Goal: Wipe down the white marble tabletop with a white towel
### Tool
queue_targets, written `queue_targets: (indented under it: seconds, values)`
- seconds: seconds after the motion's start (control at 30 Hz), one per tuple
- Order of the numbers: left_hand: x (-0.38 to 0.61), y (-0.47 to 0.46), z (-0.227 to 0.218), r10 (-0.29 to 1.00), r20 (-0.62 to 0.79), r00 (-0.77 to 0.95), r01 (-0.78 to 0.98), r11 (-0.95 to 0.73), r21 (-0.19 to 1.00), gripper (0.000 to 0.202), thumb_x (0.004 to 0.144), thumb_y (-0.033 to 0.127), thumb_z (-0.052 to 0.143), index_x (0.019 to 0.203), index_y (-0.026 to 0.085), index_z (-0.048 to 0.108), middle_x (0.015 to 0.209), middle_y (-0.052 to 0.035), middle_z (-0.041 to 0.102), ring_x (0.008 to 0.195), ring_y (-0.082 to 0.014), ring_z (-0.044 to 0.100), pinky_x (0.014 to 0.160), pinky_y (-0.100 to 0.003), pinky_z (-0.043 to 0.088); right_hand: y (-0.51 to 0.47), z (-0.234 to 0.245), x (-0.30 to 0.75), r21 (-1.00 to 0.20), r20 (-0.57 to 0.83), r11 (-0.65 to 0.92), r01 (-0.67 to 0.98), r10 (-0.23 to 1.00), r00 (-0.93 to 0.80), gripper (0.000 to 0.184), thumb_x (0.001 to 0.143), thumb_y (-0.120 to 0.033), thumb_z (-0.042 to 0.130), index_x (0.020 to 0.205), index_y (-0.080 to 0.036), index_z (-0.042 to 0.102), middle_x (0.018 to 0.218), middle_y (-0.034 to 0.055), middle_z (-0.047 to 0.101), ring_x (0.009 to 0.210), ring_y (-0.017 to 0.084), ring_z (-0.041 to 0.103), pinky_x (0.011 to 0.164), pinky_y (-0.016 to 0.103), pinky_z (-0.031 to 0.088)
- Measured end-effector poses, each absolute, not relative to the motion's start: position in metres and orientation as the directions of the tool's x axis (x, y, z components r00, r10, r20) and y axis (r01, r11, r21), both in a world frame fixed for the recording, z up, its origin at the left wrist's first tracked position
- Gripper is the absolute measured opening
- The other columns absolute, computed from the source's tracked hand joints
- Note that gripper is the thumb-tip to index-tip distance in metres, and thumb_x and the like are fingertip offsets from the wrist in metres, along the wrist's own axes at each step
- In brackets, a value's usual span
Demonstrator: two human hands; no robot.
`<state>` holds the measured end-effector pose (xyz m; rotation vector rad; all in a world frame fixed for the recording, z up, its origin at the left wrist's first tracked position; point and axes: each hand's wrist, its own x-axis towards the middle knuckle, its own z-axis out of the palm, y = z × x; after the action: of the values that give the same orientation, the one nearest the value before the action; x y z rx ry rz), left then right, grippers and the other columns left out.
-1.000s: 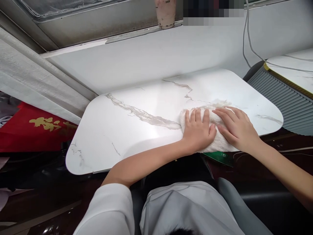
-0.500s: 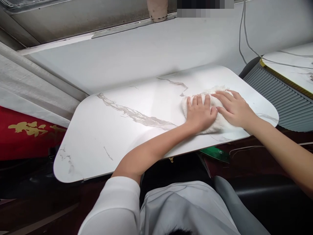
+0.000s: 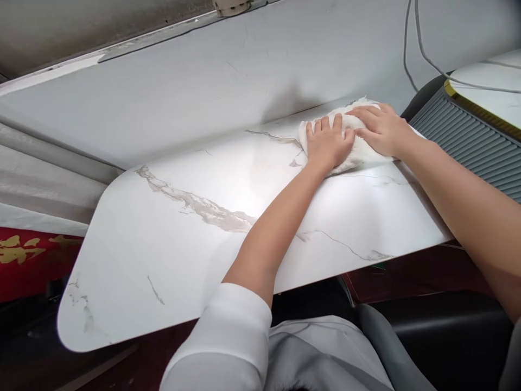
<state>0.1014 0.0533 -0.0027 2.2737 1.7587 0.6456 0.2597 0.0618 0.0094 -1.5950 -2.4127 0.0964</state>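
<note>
A white fluffy cloth [image 3: 350, 155] lies on the marble-patterned white table [image 3: 195, 255], close to its far edge by the wall. My left hand [image 3: 329, 144] presses flat on the cloth's left part, fingers spread and pointing away from me. On the cloth's right part rests my right hand [image 3: 378, 130], its fingers apart and slightly bent, reaching leftward. The two thumbs nearly meet. Neither palm shows, and the cloth under the hands is hidden.
A pale wall panel [image 3: 183, 92] rises behind the table. To the right stand a grey ribbed panel [image 3: 468, 136] and another white tabletop [image 3: 488, 70], with cables [image 3: 423, 54] hanging above. At left are a light curtain [image 3: 44, 174] and a red cloth with gold characters [image 3: 32, 266].
Both hands have slid the cloth away from me, toward the table's far edge and the wall. My view has also shifted, so the table's left end appears lower and nearer.
</note>
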Motion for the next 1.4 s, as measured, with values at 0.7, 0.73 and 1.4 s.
queue_targets:
  seconds: [0.7,0.73,1.4]
  values:
    - [0.125,0.13,-0.004,0.96,0.237,0.151,0.916,-0.226,0.331,0.048,0.098,0.039,0.032,0.142,0.032,0.05,0.139,-0.0007,0.059,0.139,-0.0285,0.04,0.125,-0.049,0.022,0.148,0.006,0.282,-0.271,0.188,0.317,0.909,0.943,-0.273,0.041,0.101,-0.026,0.044,0.141,-0.023,0.051,0.145,0.0061,0.048,0.135,0.024,0.037,0.113,0.041,0.03]
    - [0.126,0.132,-0.003,0.959,0.238,0.152,0.918,-0.226,0.326,0.048,0.098,0.039,0.031,0.142,0.031,0.05,0.139,-0.0021,0.058,0.138,-0.0281,0.041,0.125,-0.048,0.023,0.149,0.006,0.282,-0.273,0.202,0.327,0.905,0.939,-0.279,0.041,0.101,-0.027,0.045,0.141,-0.021,0.052,0.144,0.0076,0.049,0.134,0.025,0.038,0.113,0.043,0.03]
    - [0.144,0.044,0.0,0.932,0.235,0.275,0.901,-0.336,0.276,0.049,0.101,0.035,0.035,0.146,0.018,0.043,0.15,-0.0097,0.047,0.145,-0.0255,0.034,0.124,-0.044,0.015,0.042,0.014,0.299,-0.159,0.121,0.194,0.968,0.977,-0.176,0.055,0.092,-0.039,0.033,0.144,-0.024,0.041,0.154,0.0061,0.036,0.14,0.034,0.029,0.109,0.057,0.036]
